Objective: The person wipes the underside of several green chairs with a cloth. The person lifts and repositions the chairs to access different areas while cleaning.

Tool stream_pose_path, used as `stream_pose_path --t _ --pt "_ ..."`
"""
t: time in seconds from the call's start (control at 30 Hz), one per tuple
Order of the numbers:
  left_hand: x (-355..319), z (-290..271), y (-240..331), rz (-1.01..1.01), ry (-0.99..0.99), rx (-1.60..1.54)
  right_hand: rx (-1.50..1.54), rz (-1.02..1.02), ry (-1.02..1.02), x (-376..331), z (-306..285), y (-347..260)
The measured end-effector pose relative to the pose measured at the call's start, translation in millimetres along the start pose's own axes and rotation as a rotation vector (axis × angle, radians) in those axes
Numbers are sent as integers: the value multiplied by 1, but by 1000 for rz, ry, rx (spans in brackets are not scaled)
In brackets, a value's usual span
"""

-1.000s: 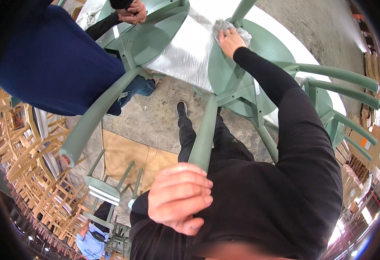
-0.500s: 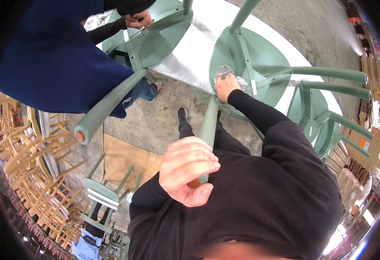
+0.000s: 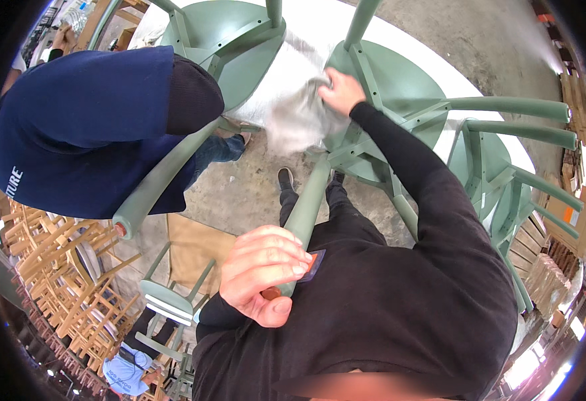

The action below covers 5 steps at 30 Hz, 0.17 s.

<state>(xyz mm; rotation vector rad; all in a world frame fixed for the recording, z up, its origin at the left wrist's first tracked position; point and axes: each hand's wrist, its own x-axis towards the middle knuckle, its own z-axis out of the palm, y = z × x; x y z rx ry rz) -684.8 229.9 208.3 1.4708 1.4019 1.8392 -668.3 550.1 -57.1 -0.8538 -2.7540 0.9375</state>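
- Sage-green paint already covers the upturned chair, whose seat underside and rungs are being gone over with a grey cloth; no raw wood shows on it, so the painting looks done and, as a judgement, the wiping is part-way, with the far legs untouched by the cloth.
- The end of one chair leg is grasped by the left hand: the fingers are curled closed around the reddish tip, with a small dark pad pressed under the fingertips.
- The cloth is clenched by the right hand, bunched beneath the palm and pressed against the seat rim, ahead of the left grip and up the same leg.
- Beyond the right hand, a second green chair is being handled by a co-worker in a dark blue top.
- To the right of the held chair, a third green chair lies nested against it.
- Behind the left grip, stacks of unpainted wooden chairs are seen.
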Motion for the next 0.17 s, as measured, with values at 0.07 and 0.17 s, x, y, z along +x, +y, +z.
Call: stream_pose_path --t 0.07,0.17 --pt "4 -2 2 4 -59 23 -371 -156 37 25 -12 15" --pt "3 1 3 -25 14 -19 -506 -130 40 6 10 32"
